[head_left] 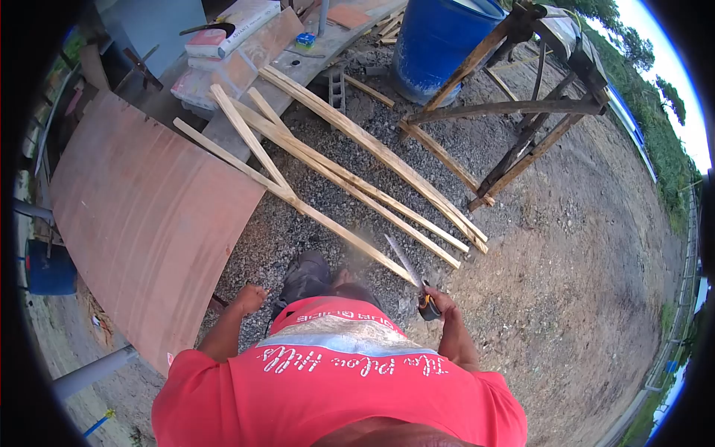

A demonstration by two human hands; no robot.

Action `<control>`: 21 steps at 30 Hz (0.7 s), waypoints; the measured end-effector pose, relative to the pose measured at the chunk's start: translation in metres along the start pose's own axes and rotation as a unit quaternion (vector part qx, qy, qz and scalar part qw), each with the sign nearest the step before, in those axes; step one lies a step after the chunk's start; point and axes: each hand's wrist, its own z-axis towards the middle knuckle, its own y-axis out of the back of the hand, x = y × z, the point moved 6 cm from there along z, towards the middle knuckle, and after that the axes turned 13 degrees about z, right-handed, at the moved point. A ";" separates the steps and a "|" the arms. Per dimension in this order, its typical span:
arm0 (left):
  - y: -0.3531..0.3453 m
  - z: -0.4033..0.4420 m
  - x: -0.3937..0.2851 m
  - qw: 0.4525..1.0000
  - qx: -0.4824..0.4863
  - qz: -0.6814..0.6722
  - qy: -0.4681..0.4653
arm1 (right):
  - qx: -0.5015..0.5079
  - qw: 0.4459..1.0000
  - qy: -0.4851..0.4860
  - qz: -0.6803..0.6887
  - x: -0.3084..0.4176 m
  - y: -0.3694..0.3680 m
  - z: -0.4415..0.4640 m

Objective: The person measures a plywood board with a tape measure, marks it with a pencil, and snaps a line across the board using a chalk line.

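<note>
My right hand (445, 302) is wrapped round the black and orange handle of a handsaw (403, 260). The saw's silvery blade points up and away, close beside the near end of a long thin wooden strip (350, 237); whether they touch I cannot tell. My left hand (252, 298) hangs closed beside my leg, with no object showing in its fingers. Beyond the strip, several more wooden strips (372, 149) slope from a low concrete slab down towards the gravel. One short strip (252, 138) lies across the others.
A large brown plywood sheet (149, 216) stands at my left. Bags (237, 28) lie on the slab (322, 68) ahead. Past the strips are a hollow block (337, 91), a blue barrel (439, 56) and a wooden frame (514, 110). Gravel and dirt (566, 276) stretch off to the right.
</note>
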 end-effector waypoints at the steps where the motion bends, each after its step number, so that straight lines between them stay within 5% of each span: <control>1: -0.002 -0.022 0.002 0.999 -0.031 -0.005 0.016 | -0.006 0.998 0.016 -0.065 0.025 -0.019 0.001; 2: -0.005 -0.034 0.005 0.998 -0.063 -0.008 0.032 | 0.016 0.993 0.046 -0.112 0.041 -0.024 0.020; 3: 0.043 0.051 -0.076 0.996 -0.075 -0.051 -0.004 | 0.002 0.985 0.092 -0.146 0.203 -0.050 0.022; 7: 0.065 0.089 -0.038 0.982 -0.087 -0.158 0.057 | 0.059 0.975 0.141 -0.158 0.314 -0.144 0.063; 9: 0.043 0.153 -0.005 0.969 -0.126 -0.203 0.054 | 0.077 0.986 0.136 -0.057 0.340 -0.162 0.065; 10: 0.053 0.159 -0.010 0.959 -0.078 -0.244 0.123 | 0.061 0.990 0.125 -0.022 0.350 -0.153 0.079; 13: 0.091 0.180 -0.050 0.952 -0.080 -0.272 0.112 | 0.026 0.990 0.138 0.020 0.373 -0.130 0.093; 17: 0.130 0.221 -0.093 0.941 -0.041 -0.335 0.031 | -0.063 0.992 0.113 0.015 0.372 -0.057 0.132; 21: 0.171 0.261 -0.114 0.916 -0.047 -0.399 -0.008 | -0.090 0.992 0.090 -0.001 0.398 -0.073 0.142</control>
